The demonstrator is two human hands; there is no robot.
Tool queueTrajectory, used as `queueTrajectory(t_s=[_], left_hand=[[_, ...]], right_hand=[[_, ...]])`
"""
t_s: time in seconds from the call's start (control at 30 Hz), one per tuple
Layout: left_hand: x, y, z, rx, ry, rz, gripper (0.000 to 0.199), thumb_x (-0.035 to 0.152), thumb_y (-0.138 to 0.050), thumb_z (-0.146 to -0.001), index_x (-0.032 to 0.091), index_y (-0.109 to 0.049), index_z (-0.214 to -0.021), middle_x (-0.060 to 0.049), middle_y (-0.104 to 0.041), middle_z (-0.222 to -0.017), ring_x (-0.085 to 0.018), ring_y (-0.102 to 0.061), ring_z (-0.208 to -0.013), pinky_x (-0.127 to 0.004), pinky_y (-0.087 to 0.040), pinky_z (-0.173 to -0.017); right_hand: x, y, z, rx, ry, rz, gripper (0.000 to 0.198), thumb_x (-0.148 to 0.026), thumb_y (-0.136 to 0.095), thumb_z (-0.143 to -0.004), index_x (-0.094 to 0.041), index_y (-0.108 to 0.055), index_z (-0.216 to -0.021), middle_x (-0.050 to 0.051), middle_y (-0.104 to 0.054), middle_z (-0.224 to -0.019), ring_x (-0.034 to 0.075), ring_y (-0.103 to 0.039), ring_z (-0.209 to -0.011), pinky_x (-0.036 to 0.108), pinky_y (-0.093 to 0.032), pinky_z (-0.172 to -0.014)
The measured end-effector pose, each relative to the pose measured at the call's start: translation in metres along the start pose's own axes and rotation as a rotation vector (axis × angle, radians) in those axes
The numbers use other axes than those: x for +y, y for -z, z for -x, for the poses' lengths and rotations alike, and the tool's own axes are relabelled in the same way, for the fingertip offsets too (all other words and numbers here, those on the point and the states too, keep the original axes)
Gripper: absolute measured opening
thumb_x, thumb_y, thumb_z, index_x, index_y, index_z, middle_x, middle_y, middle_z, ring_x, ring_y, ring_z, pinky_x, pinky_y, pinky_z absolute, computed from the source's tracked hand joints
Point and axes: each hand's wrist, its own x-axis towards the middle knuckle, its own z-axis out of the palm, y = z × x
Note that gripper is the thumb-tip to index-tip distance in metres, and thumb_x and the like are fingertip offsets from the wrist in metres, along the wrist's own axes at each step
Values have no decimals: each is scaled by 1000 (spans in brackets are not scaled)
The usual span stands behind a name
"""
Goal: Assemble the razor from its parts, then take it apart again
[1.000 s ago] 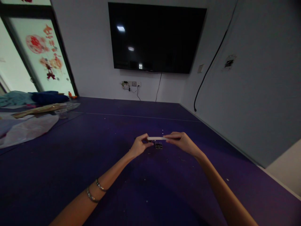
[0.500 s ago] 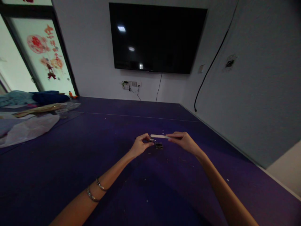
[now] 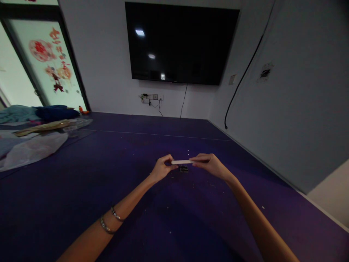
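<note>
My right hand (image 3: pixel 209 163) pinches one end of a slim, flat white stick (image 3: pixel 181 162). The stick lies nearly level, and its far end reaches the fingertips of my left hand (image 3: pixel 162 168). Thumb and forefinger of that hand are closed towards each other around something small, mostly hidden behind the stick. Just below the stick is a small dark, clear-edged piece (image 3: pixel 184 169), too small to make out; whether it rests on the purple surface I cannot tell.
Small pale bits dot the purple surface (image 3: pixel 122 225). A plastic bag (image 3: pixel 40 149), a long tan package (image 3: pixel 43 128) and blue cloth (image 3: pixel 56 112) lie at the left. A black cable (image 3: pixel 240 82) hangs by the right wall; a television (image 3: pixel 182 43) is mounted ahead.
The white stick has shifted left and slightly down, its tip now at my left fingertips. It covers the small silvery-dark thing that showed there before. My right hand moved slightly left.
</note>
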Motion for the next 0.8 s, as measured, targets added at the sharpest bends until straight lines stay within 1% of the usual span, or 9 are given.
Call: queueTrajectory(t_s=[0.2,0.27,0.37,0.57,0.7,0.8], left_hand=[[1,0,1,-5,5,-2,20,23,-68,-66,16,-50,-62,5,-47,-62,-10,-44,-63,-22,-33,-61],[2,0,1,-2,1,-2,21,23,-69,-66,16,-50,-61,5,-46,-61,-10,-43,-62,-22,-33,-60],[3,-1,2,-9,12,-1,23,24,-69,-65,16,-49,-60,6,-43,-58,-9,-40,-58,-22,-32,-58],[8,-2,3,-12,32,37,23,24,-70,-64,16,-49,-62,5,-47,-61,-9,-44,-61,-22,-34,-61],[10,-2,3,-22,24,17,24,23,-70,-64,16,-47,-59,6,-43,-58,-8,-40,-58,-21,-33,-58],[6,-3,2,-12,21,18,24,22,-70,-65,16,-47,-60,6,-43,-58,-8,-40,-58,-21,-33,-58]], right_hand=[[7,2,0,48,-48,22,26,-34,-60,-77,-22,-70,-98,5,-68,-87,17,-60,-76,28,-45,-67],[6,2,1,32,-45,11,26,-34,-61,-76,-22,-70,-98,5,-68,-88,17,-60,-76,28,-45,-68],[3,2,0,-28,-37,-16,27,-35,-61,-76,-23,-70,-98,5,-68,-88,16,-60,-76,28,-45,-68],[2,3,1,30,-64,18,26,-33,-60,-76,-22,-70,-98,5,-68,-86,16,-60,-76,27,-44,-67],[1,2,2,-27,-49,-23,26,-33,-61,-76,-22,-70,-98,5,-68,-86,16,-60,-76,27,-44,-67],[0,3,2,-18,-50,5,26,-34,-60,-76,-24,-70,-99,4,-68,-87,17,-60,-78,28,-44,-69]])
